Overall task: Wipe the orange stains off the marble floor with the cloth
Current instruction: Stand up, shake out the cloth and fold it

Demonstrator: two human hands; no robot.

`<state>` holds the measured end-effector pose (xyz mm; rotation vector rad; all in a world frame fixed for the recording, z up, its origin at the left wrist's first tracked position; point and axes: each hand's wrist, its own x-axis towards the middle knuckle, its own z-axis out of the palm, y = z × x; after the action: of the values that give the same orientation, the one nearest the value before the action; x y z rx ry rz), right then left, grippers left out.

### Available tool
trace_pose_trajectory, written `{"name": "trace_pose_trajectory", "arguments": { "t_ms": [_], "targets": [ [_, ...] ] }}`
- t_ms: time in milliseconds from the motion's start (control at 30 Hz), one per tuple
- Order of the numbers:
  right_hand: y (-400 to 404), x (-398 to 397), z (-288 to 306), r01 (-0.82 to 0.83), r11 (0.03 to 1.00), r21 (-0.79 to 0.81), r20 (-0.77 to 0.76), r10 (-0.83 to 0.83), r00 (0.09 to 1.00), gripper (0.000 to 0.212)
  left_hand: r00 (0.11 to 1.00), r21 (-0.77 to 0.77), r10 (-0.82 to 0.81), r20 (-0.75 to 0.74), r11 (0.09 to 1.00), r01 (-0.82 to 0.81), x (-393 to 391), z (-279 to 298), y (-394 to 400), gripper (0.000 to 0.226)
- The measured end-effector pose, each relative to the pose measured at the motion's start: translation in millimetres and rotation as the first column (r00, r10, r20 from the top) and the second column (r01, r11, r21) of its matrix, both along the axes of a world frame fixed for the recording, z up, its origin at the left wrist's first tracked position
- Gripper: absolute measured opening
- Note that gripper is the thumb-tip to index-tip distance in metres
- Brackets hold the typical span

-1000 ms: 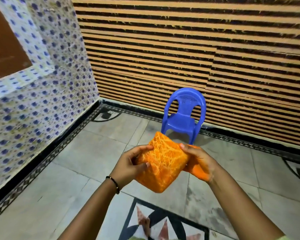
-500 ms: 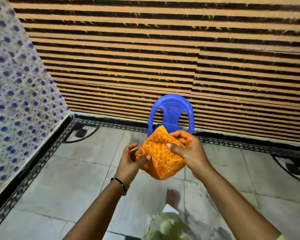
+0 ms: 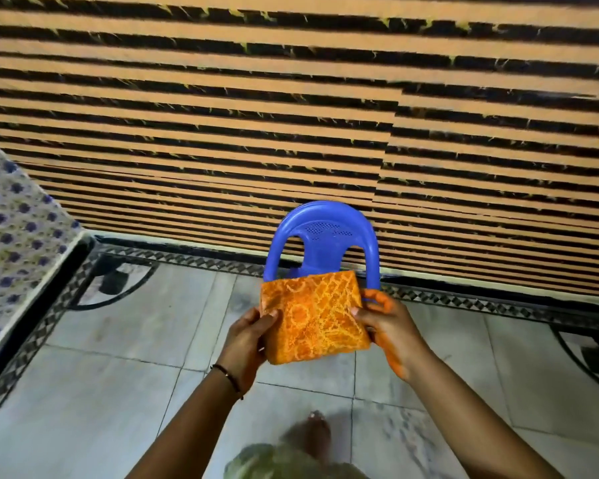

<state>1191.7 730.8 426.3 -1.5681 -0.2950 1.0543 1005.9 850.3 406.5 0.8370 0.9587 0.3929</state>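
Largest in view is the striped orange-and-black wall (image 3: 291, 115), far beyond the grip. Below the grip spreads the marble floor (image 3: 118, 392), grey-white tiles with a dark patterned border; no orange stains are plainly visible on the part shown, so where they lie cannot be told. A blue plastic chair (image 3: 320, 236) stands just beyond the grip, against the wall. Beneath the grip, a bare foot (image 3: 317, 430) rests on the floor.

The cloth (image 3: 313, 318), orange and folded into a thick pad, is held up in the air between both hands, well clear of the floor. The left hand (image 3: 248, 335) pinches its left edge, thumb on top; the right hand (image 3: 389, 326) pinches its right edge, and this hand's own fingers and heel carry orange colour.

Judging from this, wiping has not begun. The risk is that a cloth already so orange, and a stained hand, could smear colour onto clean marble. Crouching down could also loosen the fold.
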Motion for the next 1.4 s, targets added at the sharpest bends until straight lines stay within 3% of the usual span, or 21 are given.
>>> {"name": "trace_pose_trajectory", "arguments": {
  "t_ms": [200,500,567,733,867,1067,1233,1333,1400],
  "targets": [
    [54.6,61.1,-86.2,0.003,0.985,-0.174,-0.072,-0.016,0.997,0.027,0.979,-0.005,-0.099,-0.177,0.995,0.099,70.3,-67.6,68.4,0.02],
    [136.9,130.7,-306.9,0.079,0.927,-0.366,-0.132,-0.136,0.982,0.028,0.927,-0.15,-0.183,-0.327,0.979,0.14,164.2,-294.5,158.6,0.016],
    [150.6,134.9,-350.8,0.069,0.911,-0.407,-0.126,-0.131,0.983,0.018,0.9,-0.161,-0.21,-0.381,0.974,0.159,176.4,-343.4,168.3,0.016],
    [163.4,140.5,-431.8,0.036,0.867,-0.497,-0.114,-0.106,0.988,0.042,0.858,-0.232,-0.281,-0.43,0.953,0.196,189.9,-424.9,174.6,0.018],
    [161.7,144.3,-459.5,0.041,0.833,-0.552,-0.148,-0.147,0.978,0.021,0.827,-0.249,-0.345,-0.445,0.934,0.255,191.1,-448.8,175.8,0.029],
    [161.1,152.0,-460.5,0.001,0.814,-0.581,-0.078,-0.057,0.995,0.014,0.82,-0.147,-0.362,-0.443,0.932,0.332,193.2,-451.4,180.1,0.047],
    [161.1,161.0,-464.9,0.047,0.845,-0.532,-0.023,-0.07,0.997,0.02,0.784,-0.039,-0.305,-0.54,0.94,0.339,196.6,-445.6,179.5,0.032],
    [161.3,159.0,-461.7,0.142,0.857,-0.495,-0.045,-0.188,0.981,0.036,0.814,-0.051,-0.252,-0.523,0.963,0.265,200.9,-442.6,177.4,0.037],
    [159.4,159.3,-465.6,0.114,0.862,-0.495,-0.016,-0.14,0.99,0.037,0.82,-0.042,-0.248,-0.516,0.963,0.265,204.1,-443.4,177.8,0.033]
  ]
}}
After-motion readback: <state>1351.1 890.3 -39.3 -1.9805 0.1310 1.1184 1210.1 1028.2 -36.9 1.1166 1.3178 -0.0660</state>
